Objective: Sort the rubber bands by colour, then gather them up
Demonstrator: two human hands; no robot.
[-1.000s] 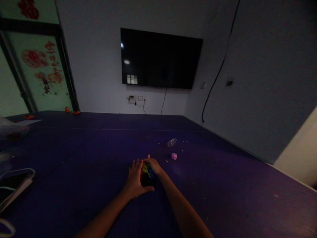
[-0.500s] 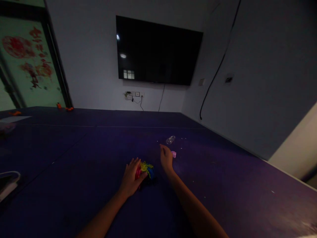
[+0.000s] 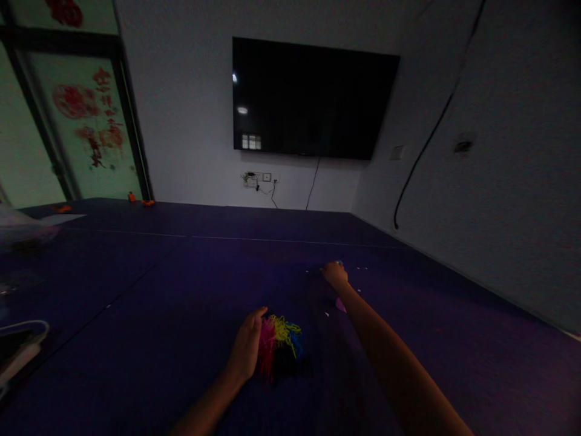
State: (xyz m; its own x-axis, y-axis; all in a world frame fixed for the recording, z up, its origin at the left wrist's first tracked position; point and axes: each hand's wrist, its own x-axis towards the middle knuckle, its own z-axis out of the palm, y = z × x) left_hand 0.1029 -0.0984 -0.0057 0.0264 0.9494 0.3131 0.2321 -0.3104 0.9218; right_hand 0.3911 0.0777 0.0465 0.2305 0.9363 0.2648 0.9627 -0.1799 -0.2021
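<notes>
On the dark purple floor mat point(image 3: 218, 284) lies a loose heap of thin coloured strands point(image 3: 284, 330) in pink, red, yellow, blue and black. My left hand point(image 3: 247, 345) rests against the heap's left side, fingers stretched out and holding nothing. My right hand point(image 3: 336, 275) reaches farther out, its fingers closed over a small clear plastic piece point(image 3: 339, 263) that is mostly hidden. A pink scrap point(image 3: 340, 304) lies below my right wrist, partly covered by the forearm.
Small white bits point(image 3: 327, 314) are scattered about. At the left edge lie a white-rimmed object point(image 3: 22, 363) and clear plastic bags point(image 3: 22, 230). Orange items point(image 3: 147, 203) stand by the door. A television point(image 3: 313, 100) hangs on the wall, and a black cable point(image 3: 422, 151) dangles at right.
My right hand has moved forward onto the clear plastic piece. My left hand has shifted from atop the strands to their left side, uncovering more pink. The view has turned slightly left.
</notes>
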